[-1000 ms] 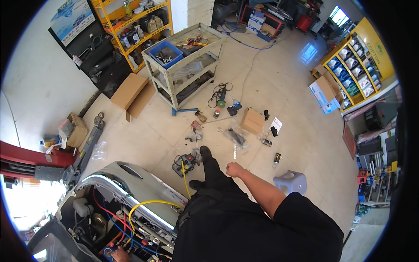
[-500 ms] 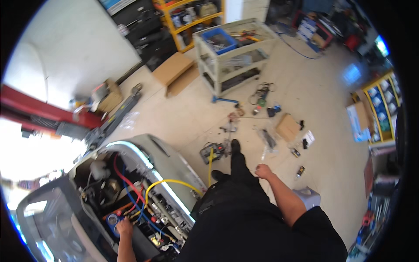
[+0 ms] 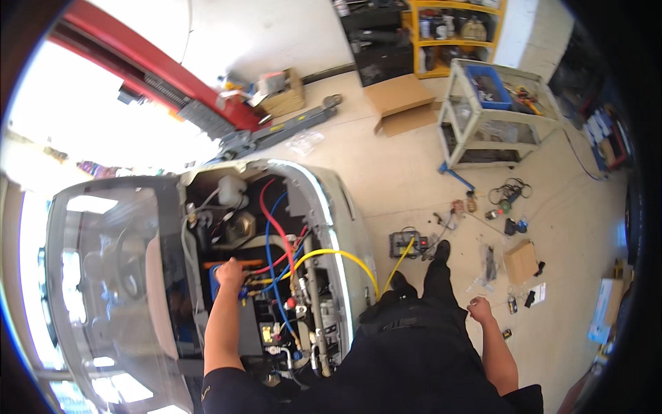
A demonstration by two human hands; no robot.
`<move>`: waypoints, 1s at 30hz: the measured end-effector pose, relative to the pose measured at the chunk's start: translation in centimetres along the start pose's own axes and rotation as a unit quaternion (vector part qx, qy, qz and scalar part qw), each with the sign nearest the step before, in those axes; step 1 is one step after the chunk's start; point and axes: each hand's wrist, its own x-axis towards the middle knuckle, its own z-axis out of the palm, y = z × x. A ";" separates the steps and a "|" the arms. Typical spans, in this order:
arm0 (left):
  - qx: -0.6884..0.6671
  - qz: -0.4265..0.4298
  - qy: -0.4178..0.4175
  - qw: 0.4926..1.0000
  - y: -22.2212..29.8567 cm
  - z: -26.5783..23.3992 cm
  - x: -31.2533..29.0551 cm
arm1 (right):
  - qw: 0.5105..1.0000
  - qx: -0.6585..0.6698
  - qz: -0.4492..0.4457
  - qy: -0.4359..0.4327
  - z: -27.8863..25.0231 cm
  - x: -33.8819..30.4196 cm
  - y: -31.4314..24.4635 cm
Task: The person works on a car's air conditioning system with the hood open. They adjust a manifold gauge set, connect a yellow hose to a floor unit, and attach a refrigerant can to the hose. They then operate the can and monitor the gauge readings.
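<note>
My left hand [image 3: 229, 274] is closed over a blue manifold gauge set [image 3: 214, 277] inside the open engine bay of a vehicle [image 3: 355, 231]; the hand covers most of its face. A red hose [image 3: 275, 224], a blue hose [image 3: 271, 276] and a yellow hose [image 3: 338, 252] run from around the gauge set across the bay. Over the vehicle's front edge, the yellow one leads toward a dark boxy machine [image 3: 405, 244] on the floor by my feet. Beside my right leg, my right hand [image 3: 479, 309] hangs with curled fingers; whatever it may hold is hidden.
Beyond my feet stands a cream tool cart [image 3: 494, 124] with a blue bin. An open cardboard box [image 3: 400, 103] and a grey floor jack [image 3: 276, 131] lie farther off. Cables, a small carton [image 3: 520, 262] and loose parts are scattered on the floor to the right.
My view has swung left, so the vehicle and its engine bay now sit more centrally. The left hand stays at the gauge set; my right hand has drawn lower, nearer my leg.
</note>
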 end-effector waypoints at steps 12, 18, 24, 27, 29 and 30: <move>0.109 0.024 -0.080 0.990 2.0 -1.4 2.4 | 0.996 -0.063 0.025 0.056 -2.2 -2.5 -3.5; 0.314 0.265 -0.094 0.907 -2.5 5.9 7.8 | 0.996 -0.076 0.036 0.031 -0.3 -1.9 -3.1; 0.252 0.317 -0.080 0.911 1.2 0.9 6.1 | 0.995 -0.071 0.061 0.034 -0.3 -1.8 -1.9; 0.239 0.282 -0.084 0.925 2.1 -0.5 4.3 | 0.995 -0.088 0.041 0.024 -0.6 -1.7 -2.4; 0.240 0.277 -0.081 0.927 2.5 -0.6 4.5 | 0.996 -0.080 0.037 0.029 -0.3 -1.9 -2.4; 0.240 0.274 -0.077 0.928 2.5 -0.5 4.5 | 0.996 -0.077 0.032 0.034 -0.5 -1.7 -2.9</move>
